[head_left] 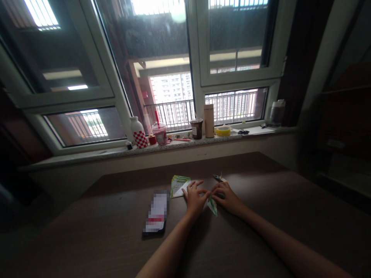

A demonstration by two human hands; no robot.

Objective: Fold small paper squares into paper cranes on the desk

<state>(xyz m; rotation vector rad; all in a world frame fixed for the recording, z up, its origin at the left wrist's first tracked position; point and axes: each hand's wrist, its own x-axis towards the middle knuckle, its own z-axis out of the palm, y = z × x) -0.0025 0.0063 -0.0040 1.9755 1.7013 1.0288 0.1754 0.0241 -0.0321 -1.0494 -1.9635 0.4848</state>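
Note:
Between my two hands is a small piece of folded paper (213, 208), green and white, with its pointed end toward me. My left hand (196, 197) pinches its upper part between thumb and index finger, while the other fingers spread toward a stack of green-and-white printed sheets (180, 181). From the other side my right hand (224, 196) grips the same paper with its fingertips. The exact fold under the fingers is hidden. Just beyond the right hand lies a small dark and light object (218, 178), too small to name.
A phone (156, 213) lies on the brown table (116, 251) left of my hands. Along the windowsill (116, 152) stand a red-checked white bottle (139, 135), a pink drink cup (160, 134), a dark drink cup (196, 129), a tan box (209, 121), yellow tape (223, 131) and scissors (243, 132).

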